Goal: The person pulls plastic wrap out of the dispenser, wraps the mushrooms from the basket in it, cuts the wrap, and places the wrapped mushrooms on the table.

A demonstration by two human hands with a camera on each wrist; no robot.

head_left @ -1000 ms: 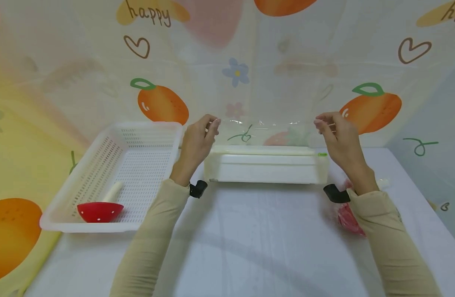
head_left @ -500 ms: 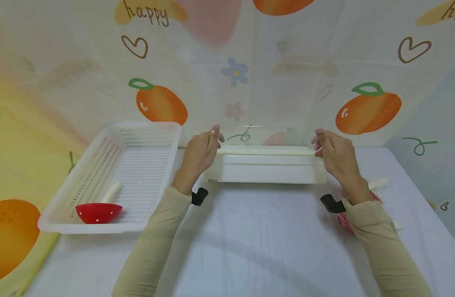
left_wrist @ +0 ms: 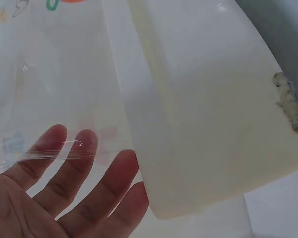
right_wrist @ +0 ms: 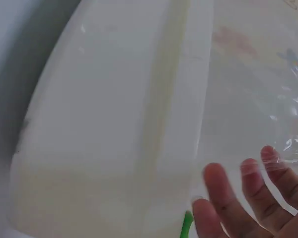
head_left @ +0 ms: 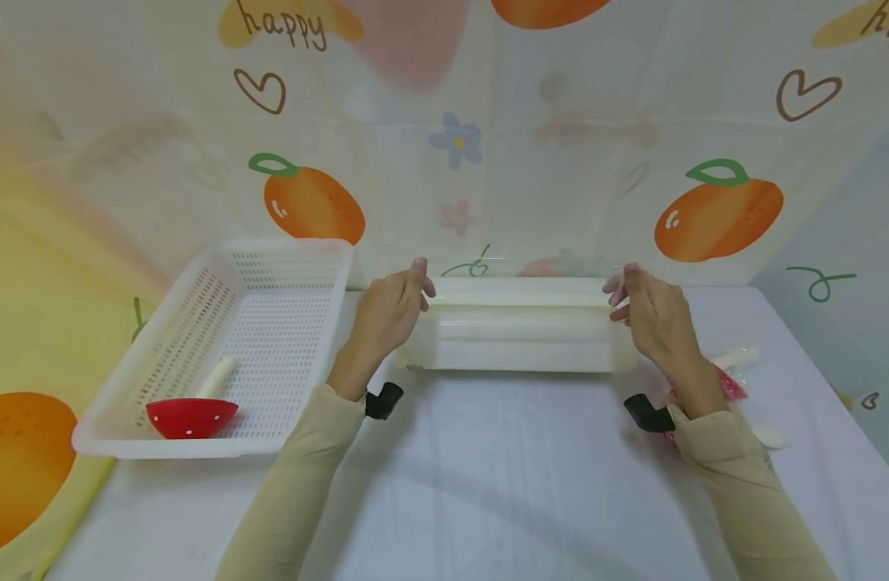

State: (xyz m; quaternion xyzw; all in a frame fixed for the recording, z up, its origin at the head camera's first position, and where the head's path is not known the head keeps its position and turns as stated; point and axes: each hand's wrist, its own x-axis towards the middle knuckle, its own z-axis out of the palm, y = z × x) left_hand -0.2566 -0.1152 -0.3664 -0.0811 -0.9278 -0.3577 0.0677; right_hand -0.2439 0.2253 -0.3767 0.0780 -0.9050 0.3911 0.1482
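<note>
A long white plastic wrap dispenser [head_left: 520,355] lies across the middle of the table. Clear plastic wrap [left_wrist: 44,84] stretches out behind it, its far edge faintly glinting between the hands. At the left end, my left hand [head_left: 388,313] holds one corner of the wrap, thumb up, the other fingers spread behind the film beside the dispenser's end. My right hand [head_left: 657,319] holds the opposite corner in the same way. A green slider [right_wrist: 186,225] shows by the right fingertips in the right wrist view. Exactly where each thumb meets the film is hidden.
A white perforated basket [head_left: 110,403] stands at the left, with a red dotted ladle [head_left: 192,418] in it. Behind the right forearm lie a red-and-clear plastic packet [head_left: 731,383] and a small white piece [head_left: 770,438]. A printed sheet [head_left: 546,161] hangs behind.
Both hands have come down and nearer, lowering the wrap's stretched edge behind the dispenser. The dispenser has shifted slightly toward me and shows more of its top. The basket stays put.
</note>
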